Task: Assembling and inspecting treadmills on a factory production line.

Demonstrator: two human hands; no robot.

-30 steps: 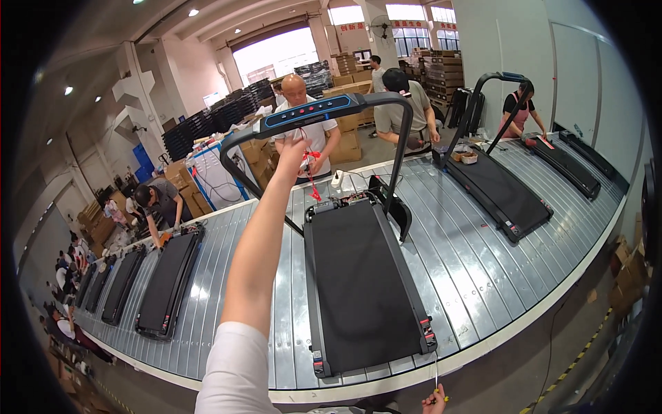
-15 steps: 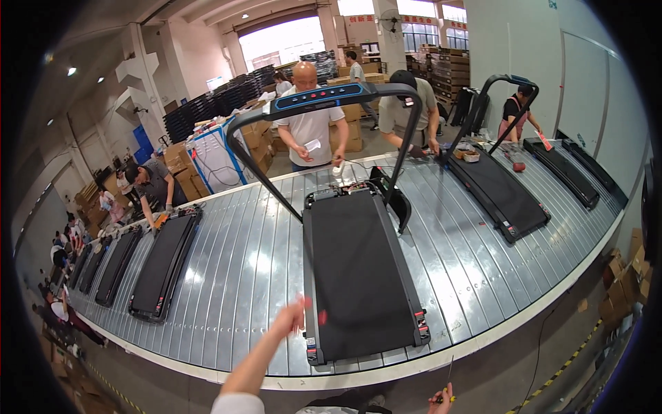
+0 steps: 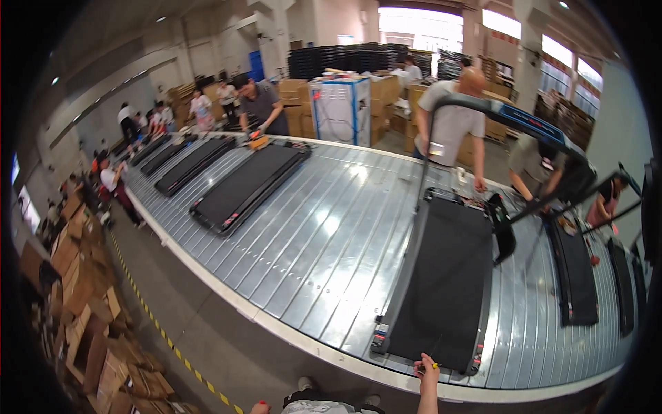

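Right hand: the right hand (image 3: 427,369) comes up from the lower edge, right at the near end of the treadmill, fingers closed on a small thin tool.
Grip, right: a narrow pinch around a slim tool with a yellow bit (image 3: 434,363) at the fingers; its thin tip points up over the belt's near edge.
Left hand: only a sliver of the left hand (image 3: 260,408) shows at the bottom edge, well apart from the treadmill; whether its grip is wide or narrow, I cannot tell.
Treadmill: the nearest treadmill (image 3: 445,283) lies on the ribbed metal conveyor (image 3: 324,228), its black belt running away from the person, near end just at the conveyor's edge.
Handlebar: its black console bar (image 3: 514,117) with a blue strip stands raised on uprights over the far end.
Far side: a person in a grey shirt (image 3: 452,124) stands just beyond the treadmill's far end, one hand down by it.
Left along the line: flat folded treadmills (image 3: 248,186) lie in a row, another person (image 3: 262,107) bent over one.
Right along the line: more treadmills (image 3: 572,276), with a person leaning in beside them.
Floor: a stack of cardboard boxes (image 3: 83,297) at the left, beside a yellow-and-black floor stripe (image 3: 165,338).
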